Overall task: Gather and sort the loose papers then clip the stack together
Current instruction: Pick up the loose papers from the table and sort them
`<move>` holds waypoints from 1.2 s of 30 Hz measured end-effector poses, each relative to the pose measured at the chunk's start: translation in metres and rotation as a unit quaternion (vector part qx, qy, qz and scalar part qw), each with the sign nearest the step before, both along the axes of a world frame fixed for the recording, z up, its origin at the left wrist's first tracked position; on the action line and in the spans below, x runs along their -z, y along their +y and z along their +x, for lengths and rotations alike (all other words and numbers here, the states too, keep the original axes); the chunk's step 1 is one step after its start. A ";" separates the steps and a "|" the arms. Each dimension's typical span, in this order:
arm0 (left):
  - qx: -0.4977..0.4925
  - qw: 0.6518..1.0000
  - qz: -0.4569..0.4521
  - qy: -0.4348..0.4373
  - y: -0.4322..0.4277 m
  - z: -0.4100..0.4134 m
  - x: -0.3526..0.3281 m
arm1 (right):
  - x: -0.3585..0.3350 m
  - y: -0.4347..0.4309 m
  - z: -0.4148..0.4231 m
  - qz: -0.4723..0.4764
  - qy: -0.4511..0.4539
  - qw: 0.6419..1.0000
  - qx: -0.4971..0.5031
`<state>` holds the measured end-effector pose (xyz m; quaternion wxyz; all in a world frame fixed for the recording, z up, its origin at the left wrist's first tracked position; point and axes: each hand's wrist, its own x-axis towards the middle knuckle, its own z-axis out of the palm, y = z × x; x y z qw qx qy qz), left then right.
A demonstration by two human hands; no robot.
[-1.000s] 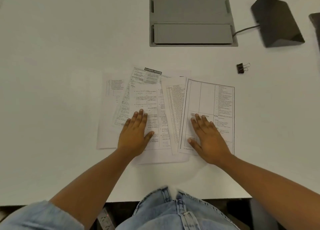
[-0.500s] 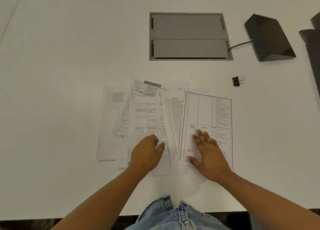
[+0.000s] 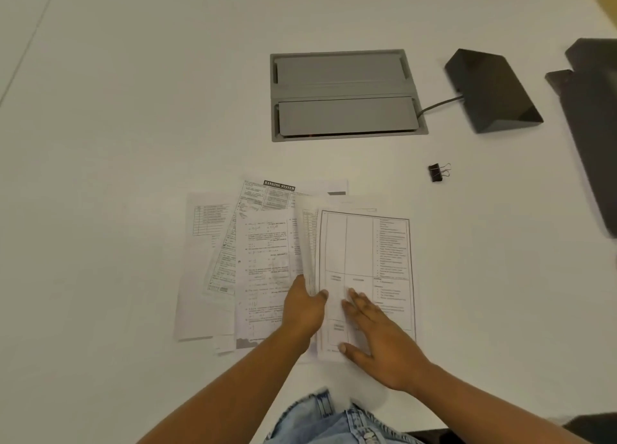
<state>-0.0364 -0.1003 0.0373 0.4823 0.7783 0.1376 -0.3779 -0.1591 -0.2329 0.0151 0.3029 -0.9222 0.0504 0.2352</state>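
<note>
Since half a second ago the left hand [image 3: 302,310] has slid rightward and now pinches the near end of a narrow printed sheet [image 3: 305,240], which curls up off the pile. That sheet belongs to the loose white printed papers [image 3: 260,260], fanned out overlapping just left of the pinch, with their long axes running roughly away from the body. Touching its right side lies a white sheet with a ruled table [image 3: 360,243], pinned by the right hand [image 3: 380,340], whose fingers [image 3: 362,305] are straight and spread flat. The raised sheet stands just left of those fingertips, so it probably folds over rightward. A small black metal binder clip [image 3: 437,173] waits well beyond the right fingertips, nearer that hand, on the white table [image 3: 133,143]. Farther out sit a grey rectangular hatch [image 3: 344,116] and a dark wedge-shaped box [image 3: 490,89].
</note>
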 end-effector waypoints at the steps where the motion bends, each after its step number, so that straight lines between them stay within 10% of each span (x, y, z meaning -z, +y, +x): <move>1: 0.007 1.000 0.001 -0.010 0.000 0.001 -0.001 | -0.003 0.000 0.001 0.027 -0.006 0.999 0.021; 7: -0.055 0.998 -0.023 -0.016 0.018 -0.001 -0.008 | -0.024 -0.022 0.004 0.054 -0.111 0.937 0.326; 12: -0.104 0.992 -0.064 -0.001 0.039 -0.013 -0.017 | -0.041 -0.047 0.000 0.166 -0.028 0.830 0.532; 29: -0.129 0.985 -0.119 0.010 0.059 -0.028 -0.031 | -0.053 -0.062 -0.042 0.272 -0.060 0.739 0.613; 36: -0.101 0.985 -0.139 0.024 0.058 -0.028 -0.037 | -0.065 -0.065 -0.032 0.306 -0.073 0.762 0.566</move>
